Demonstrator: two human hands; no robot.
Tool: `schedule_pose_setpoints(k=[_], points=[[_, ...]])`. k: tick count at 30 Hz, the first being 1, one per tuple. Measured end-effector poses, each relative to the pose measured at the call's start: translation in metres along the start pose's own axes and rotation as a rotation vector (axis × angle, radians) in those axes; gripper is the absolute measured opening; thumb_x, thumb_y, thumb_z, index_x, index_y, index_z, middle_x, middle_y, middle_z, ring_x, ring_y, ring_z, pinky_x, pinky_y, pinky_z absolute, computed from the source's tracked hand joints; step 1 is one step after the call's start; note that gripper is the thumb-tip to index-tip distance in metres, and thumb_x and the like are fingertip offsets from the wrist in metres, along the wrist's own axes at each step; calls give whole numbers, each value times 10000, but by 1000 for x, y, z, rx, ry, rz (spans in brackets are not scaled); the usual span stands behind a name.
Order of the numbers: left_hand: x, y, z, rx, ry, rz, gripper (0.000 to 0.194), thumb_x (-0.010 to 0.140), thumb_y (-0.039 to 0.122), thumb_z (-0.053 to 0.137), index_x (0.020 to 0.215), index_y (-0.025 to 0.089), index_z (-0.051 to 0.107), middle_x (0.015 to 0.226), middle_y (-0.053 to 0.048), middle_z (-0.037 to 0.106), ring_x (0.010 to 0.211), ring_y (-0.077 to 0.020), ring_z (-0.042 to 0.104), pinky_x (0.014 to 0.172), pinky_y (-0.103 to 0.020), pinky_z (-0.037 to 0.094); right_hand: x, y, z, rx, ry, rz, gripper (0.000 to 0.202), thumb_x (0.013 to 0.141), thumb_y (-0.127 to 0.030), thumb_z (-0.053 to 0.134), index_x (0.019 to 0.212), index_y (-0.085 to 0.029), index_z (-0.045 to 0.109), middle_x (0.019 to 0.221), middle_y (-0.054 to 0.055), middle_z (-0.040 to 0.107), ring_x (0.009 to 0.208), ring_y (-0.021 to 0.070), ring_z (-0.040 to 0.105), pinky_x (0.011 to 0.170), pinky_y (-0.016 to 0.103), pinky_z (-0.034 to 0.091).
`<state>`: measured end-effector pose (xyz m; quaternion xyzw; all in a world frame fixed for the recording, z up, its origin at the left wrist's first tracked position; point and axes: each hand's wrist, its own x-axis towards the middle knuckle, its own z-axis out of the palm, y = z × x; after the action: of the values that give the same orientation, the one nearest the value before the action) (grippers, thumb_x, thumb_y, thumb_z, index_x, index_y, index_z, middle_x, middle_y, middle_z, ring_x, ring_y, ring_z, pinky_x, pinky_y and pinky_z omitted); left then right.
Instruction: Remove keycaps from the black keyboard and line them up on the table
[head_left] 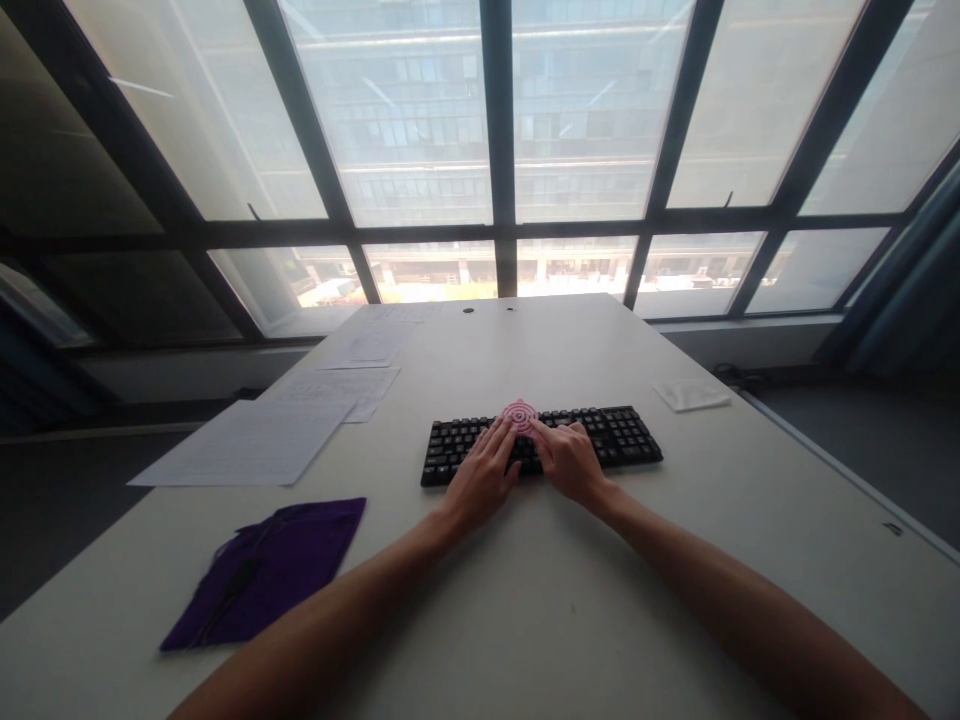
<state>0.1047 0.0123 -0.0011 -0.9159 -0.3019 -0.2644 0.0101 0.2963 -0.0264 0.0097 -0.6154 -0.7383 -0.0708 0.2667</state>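
A black keyboard lies on the white table in front of me. On its upper middle keys rests a small pink disc with concentric rings; its exact kind I cannot make out. My left hand lies flat over the keyboard, fingers stretched out and tips at the disc's lower left edge. From the other side comes my right hand, its index finger extended to the disc's lower right edge and the other fingers bent above the keys. The hands cover part of the middle keys.
A purple cloth pouch lies at the near left, partly behind my left forearm. Printed paper sheets spread along the table's left side. Right of the keyboard is a flat white packet. Large windows stand beyond the table's far edge.
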Motion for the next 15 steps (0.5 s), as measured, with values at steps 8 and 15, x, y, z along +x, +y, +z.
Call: schedule_pose_setpoints(k=[8, 15], points=[[0, 0, 1, -10, -12, -4, 594, 970, 232, 437, 1536, 140, 280, 1582, -137, 318, 1499, -258, 201, 1205, -506, 276, 0, 0, -1, 38, -37, -60, 369, 1011, -285, 408, 1313, -209, 607, 968, 74, 751, 848, 188, 651, 853, 306, 323], [0, 1, -1, -19, 0, 1, 597, 973, 227, 427, 1544, 167, 267, 1589, -120, 308, 1500, -252, 199, 1211, -499, 265, -1, 1, 0, 90, -65, -109, 365, 1009, -284, 418, 1315, -222, 607, 973, 67, 754, 849, 176, 653, 863, 300, 318]])
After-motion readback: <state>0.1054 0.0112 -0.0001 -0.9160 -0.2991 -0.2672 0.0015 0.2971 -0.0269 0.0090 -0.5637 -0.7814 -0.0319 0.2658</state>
